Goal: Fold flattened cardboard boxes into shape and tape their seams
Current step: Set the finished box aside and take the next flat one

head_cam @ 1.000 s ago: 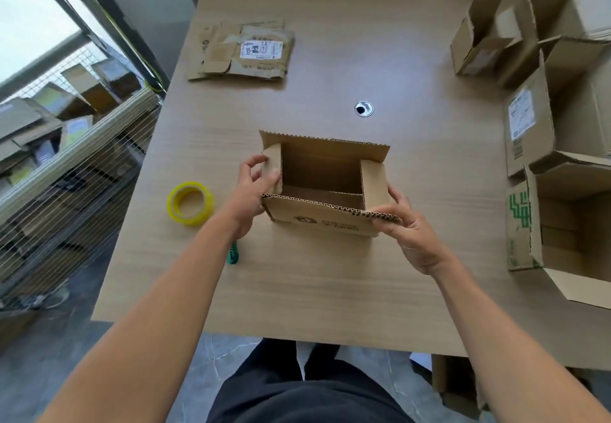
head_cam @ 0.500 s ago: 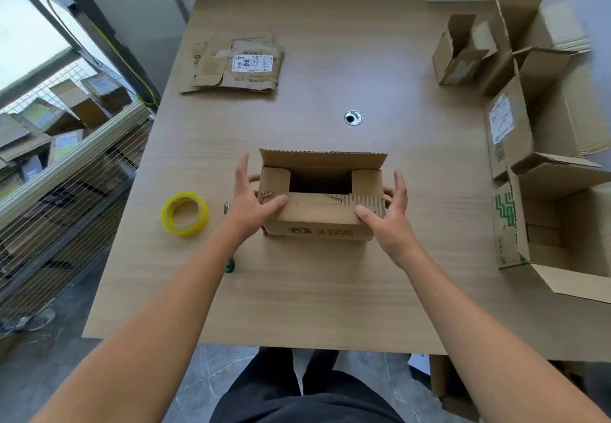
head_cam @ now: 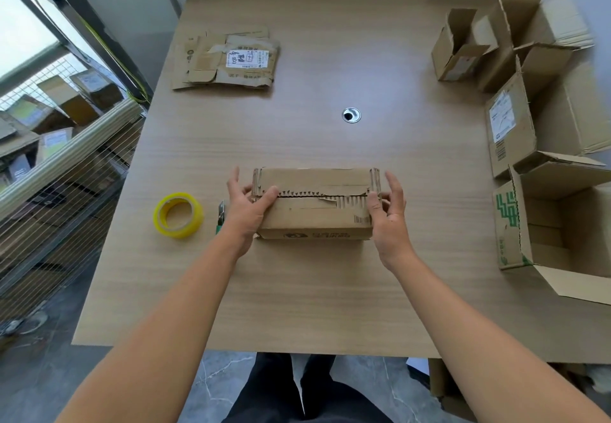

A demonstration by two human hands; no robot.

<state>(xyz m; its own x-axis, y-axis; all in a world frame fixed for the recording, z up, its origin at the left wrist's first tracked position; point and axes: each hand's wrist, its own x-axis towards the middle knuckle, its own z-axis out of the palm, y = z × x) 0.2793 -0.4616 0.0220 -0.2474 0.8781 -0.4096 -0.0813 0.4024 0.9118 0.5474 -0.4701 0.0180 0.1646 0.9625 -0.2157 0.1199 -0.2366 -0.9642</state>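
Observation:
A small brown cardboard box (head_cam: pixel 314 214) stands on the wooden table (head_cam: pixel 314 297) in front of me, its two long top flaps folded down and meeting at a jagged centre seam. My left hand (head_cam: pixel 246 211) presses on the left end of the top, thumb lying along the seam. My right hand (head_cam: pixel 388 216) presses on the right end, thumb on the near flap and fingers straight beside the box. A yellow tape roll (head_cam: pixel 178 215) lies flat to the left of my left hand.
A green-handled cutter (head_cam: pixel 221 216) lies between tape roll and box. Flattened cardboard boxes (head_cam: pixel 228 62) sit at the far left. Several opened boxes (head_cam: pixel 515 98) crowd the right side. A cable hole (head_cam: pixel 351 115) is mid-table. A wire rack (head_cam: pixel 62 171) stands left of the table.
The box was open with its flaps up; both hands folded the side flaps in, then the near and far long flaps down, so the top now lies closed.

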